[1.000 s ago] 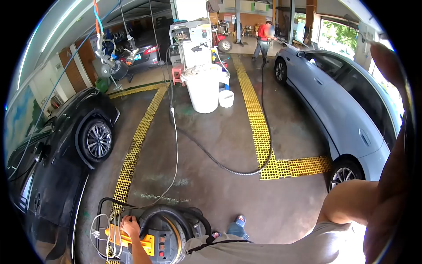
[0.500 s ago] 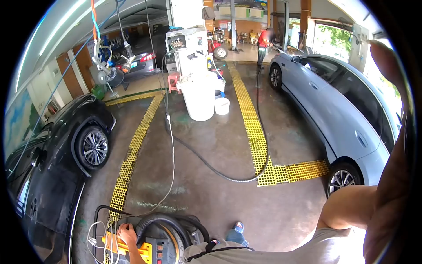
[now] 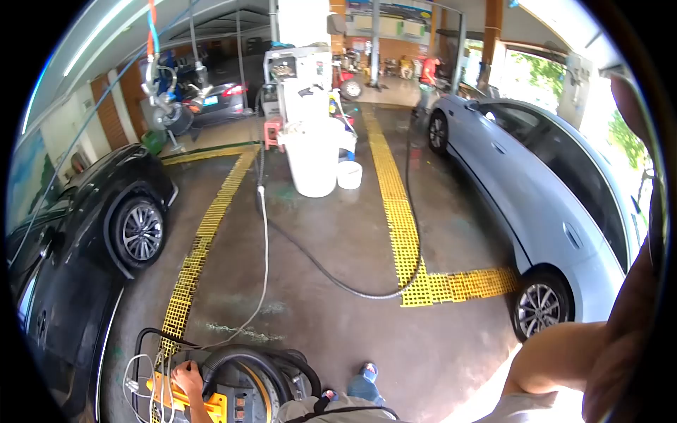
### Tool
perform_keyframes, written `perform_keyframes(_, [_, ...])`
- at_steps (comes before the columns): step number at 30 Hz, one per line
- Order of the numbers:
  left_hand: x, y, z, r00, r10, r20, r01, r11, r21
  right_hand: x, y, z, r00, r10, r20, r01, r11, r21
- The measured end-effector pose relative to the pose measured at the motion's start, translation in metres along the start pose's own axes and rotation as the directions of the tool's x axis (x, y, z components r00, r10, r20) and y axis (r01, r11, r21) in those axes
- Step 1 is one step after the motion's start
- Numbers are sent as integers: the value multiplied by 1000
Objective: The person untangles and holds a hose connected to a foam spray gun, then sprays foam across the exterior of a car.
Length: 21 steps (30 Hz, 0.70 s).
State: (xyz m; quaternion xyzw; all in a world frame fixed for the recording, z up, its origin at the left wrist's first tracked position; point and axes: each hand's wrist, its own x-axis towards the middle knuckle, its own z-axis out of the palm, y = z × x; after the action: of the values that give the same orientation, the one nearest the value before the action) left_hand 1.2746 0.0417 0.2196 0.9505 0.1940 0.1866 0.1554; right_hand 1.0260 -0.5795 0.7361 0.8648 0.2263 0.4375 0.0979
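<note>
At the lower left, my left hand is closed on the orange handle of a wet-and-dry vacuum cleaner. A thick black corrugated hose curls over the machine's top. Loops of pale power cord hang beside the handle, left of my hand. My right arm is bent upward along the right edge, very close to the camera. Of my right hand, only a dark, blurred part shows there; its fingers cannot be made out, nor anything in them.
A black car stands on the left, a light blue car on the right. Yellow floor grating and a long dark hose cross the floor. White bins stand by the pillar. A person in red is farther back.
The view has shifted slightly, so the floor and vacuum cleaner sit a little further left. My left hand stays on the handle. The person in red is now bending forward.
</note>
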Motion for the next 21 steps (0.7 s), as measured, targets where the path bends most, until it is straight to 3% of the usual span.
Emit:
perform_keyframes(1, [3,-2,7,999,16,-41,-15,1000,17,-1,-2,2,1000,-4,-12,4,1000,-4])
perform_keyframes(3, [12,-12,13,998,-14,66,15,1000,-7,-4,-2,4,999,3,-39,-3,1000,-3])
perform_keyframes(5, [6,-3,3,999,44,-16,-44,999,9,-1,-2,7,998,9,-69,-8,1000,3])
perform_keyframes(21, [7,-7,16,1000,8,-7,-8,1000,-12,59,-2,37,912,-139,-385,150,989,-2])
